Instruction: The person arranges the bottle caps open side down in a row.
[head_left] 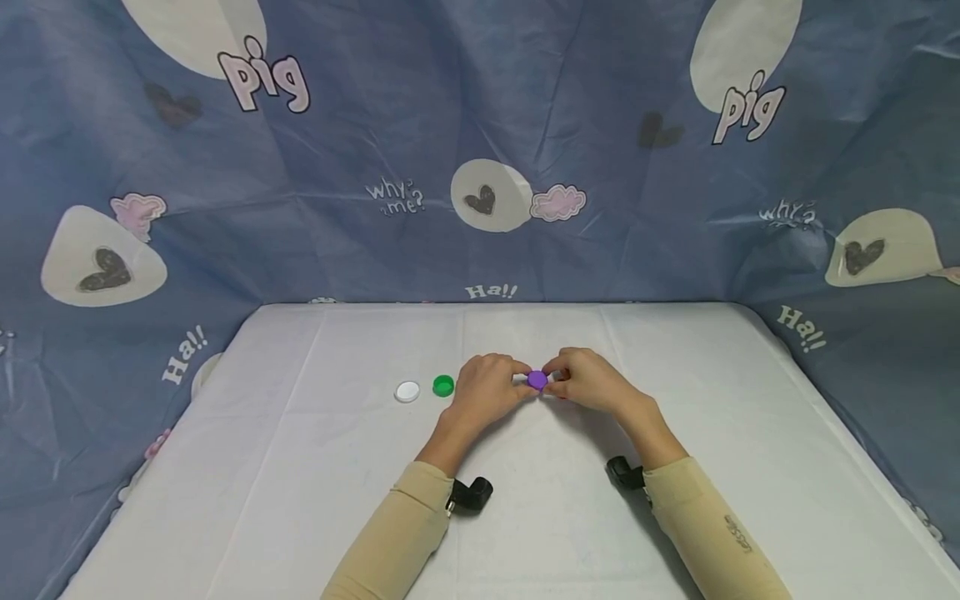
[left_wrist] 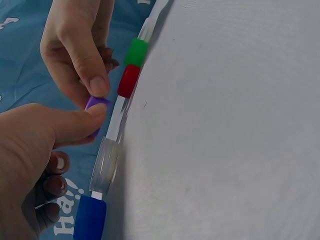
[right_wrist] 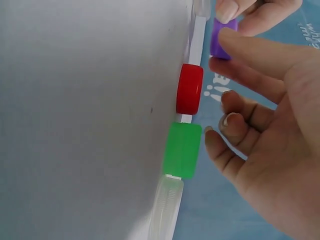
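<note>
Both hands meet at a small round purple cap (head_left: 537, 380) near the middle of the table. My left hand (head_left: 487, 390) pinches it between thumb and finger from the left. From the right, my right hand (head_left: 596, 383) pinches the same cap. In the left wrist view a red cap (left_wrist: 128, 81) and a green cap (left_wrist: 135, 51) stand below the right hand, while a clear cap (left_wrist: 105, 164) and a blue cap (left_wrist: 90, 218) lie by the left hand. My left hand hides the blue one in the head view.
Left of my left hand lie another green cap (head_left: 443, 386) and a whitish clear cap (head_left: 407, 392). A clear ridged cap (right_wrist: 167, 207) follows the green one in the right wrist view. White cloth covers the table (head_left: 337, 517); a blue printed curtain (head_left: 360, 100) stands behind.
</note>
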